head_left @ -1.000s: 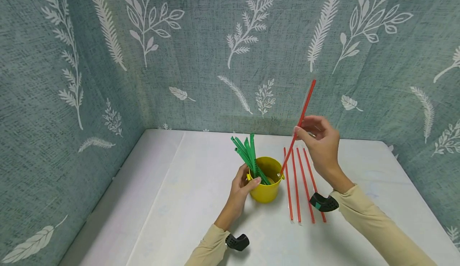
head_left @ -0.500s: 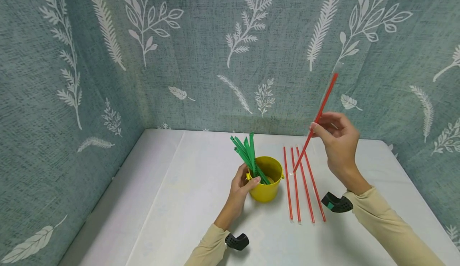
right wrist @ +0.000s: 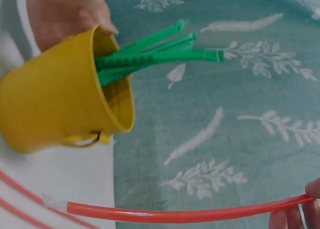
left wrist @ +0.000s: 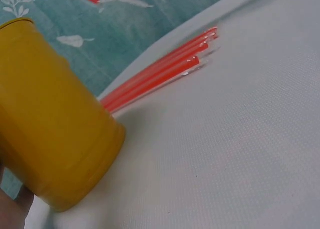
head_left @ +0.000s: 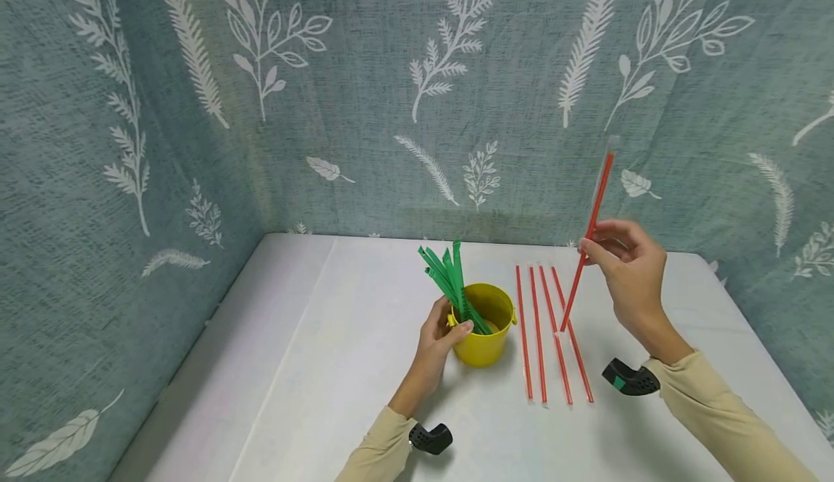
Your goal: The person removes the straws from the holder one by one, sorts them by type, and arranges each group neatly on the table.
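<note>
Two beige sleeves (head_left: 384,447), nearest, in front of the bucket; a black wrist unit (head_left: 431,439) on the left one, a second black unit (head_left: 630,378) on the right.

One left hand (head_left: 431,344), at the bucket's left side. Grip: holding the bucket, thumb at the rim, fingers round the outer wall.

One yellow bucket (head_left: 478,352), upright on the white tabletop (head_left: 313,373), small lugs at its rim. Contents: several green sticks (head_left: 449,283), slim, exact number hard to tell, leaning against the bucket's left wall with their tops well above the rim; the bucket's floor shows to their right.

Four red straws (head_left: 524,333), in clear wrappers, laid side by side to the right of the bucket, the two rightmost slanted.

One right hand (head_left: 632,276), raised, right of the bucket. Grip: narrow, pinching one held straw (head_left: 576,283), red, in a clear sleeve, tilted, its lower end over the rightmost laid straws; contact cannot be told.

Patterned teal fabric (head_left: 365,62), white leaf motifs, behind the bucket.
</note>
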### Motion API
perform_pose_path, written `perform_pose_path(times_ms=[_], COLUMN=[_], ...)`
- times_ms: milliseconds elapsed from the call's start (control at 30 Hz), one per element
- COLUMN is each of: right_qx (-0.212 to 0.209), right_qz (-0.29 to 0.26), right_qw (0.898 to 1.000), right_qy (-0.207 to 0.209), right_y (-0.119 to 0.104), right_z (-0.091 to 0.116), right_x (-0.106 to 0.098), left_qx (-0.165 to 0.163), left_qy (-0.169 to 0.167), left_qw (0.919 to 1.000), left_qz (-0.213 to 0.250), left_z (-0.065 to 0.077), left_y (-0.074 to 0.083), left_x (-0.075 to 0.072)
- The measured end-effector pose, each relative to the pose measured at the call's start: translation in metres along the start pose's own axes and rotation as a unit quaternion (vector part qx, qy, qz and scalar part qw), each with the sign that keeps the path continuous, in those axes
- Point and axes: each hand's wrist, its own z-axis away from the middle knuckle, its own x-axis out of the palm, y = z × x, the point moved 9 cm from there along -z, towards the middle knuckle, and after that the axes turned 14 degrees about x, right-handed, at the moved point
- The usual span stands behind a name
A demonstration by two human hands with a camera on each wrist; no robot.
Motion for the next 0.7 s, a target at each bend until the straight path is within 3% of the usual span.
perform_pose_path(times_ms=[233,467,700], right_qx=[0.02,0.057,0.079], right_qz=[0.105,0.097,0.158], right_qw=[0.994,0.994,0.984], right_qy=[0.017,0.014,0.023], right_y=[0.014,0.033,0.046], right_z=[-0.001,-0.007,-0.007], right_x=[-0.017,-0.036,-0.046], left_qx=[-0.001,0.002,-0.003], left_qy=[-0.003,-0.006,-0.001], left_qw=[1.0,1.0,1.0], left_qz=[0.002,0.001,-0.002], left_z=[0.0,0.0,0.0], left_y=[-0.001,-0.001,-0.003], left_x=[0.0,0.001,0.0])
